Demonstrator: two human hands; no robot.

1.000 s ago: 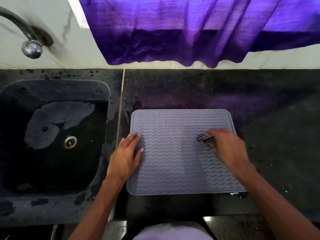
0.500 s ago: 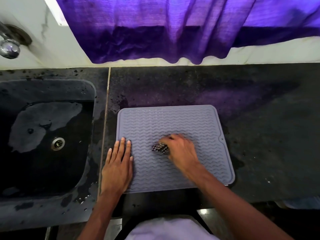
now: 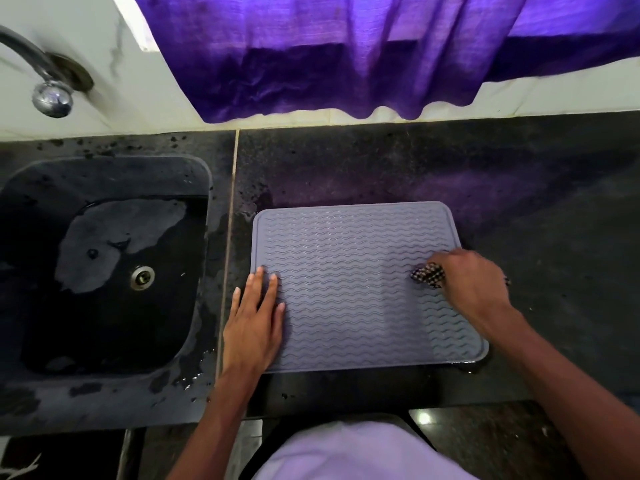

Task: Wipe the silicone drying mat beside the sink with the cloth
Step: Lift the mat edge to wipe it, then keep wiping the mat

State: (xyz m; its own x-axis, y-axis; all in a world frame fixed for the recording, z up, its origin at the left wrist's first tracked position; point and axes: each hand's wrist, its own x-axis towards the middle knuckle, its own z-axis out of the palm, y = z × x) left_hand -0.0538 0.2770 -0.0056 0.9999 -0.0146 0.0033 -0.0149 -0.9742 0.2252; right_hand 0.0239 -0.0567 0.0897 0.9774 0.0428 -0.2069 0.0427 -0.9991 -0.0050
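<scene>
A grey silicone drying mat (image 3: 349, 278) with wavy ridges lies flat on the dark counter, right of the sink. My right hand (image 3: 474, 289) is at the mat's right edge, closed on a small dark checked cloth (image 3: 426, 274) that is pressed on the mat. Most of the cloth is hidden under the hand. My left hand (image 3: 254, 323) lies flat, fingers together, on the mat's near left corner, holding it down.
A dark sink (image 3: 104, 271) with a steel drain and wet patches lies to the left, with a chrome tap (image 3: 48, 88) on the white wall above it. A purple curtain (image 3: 346, 53) hangs over the counter's back edge. Water drops lie between sink and mat.
My right hand has swept the cloth from the middle of the mat back to its right edge. My left hand stays flat on the left side.
</scene>
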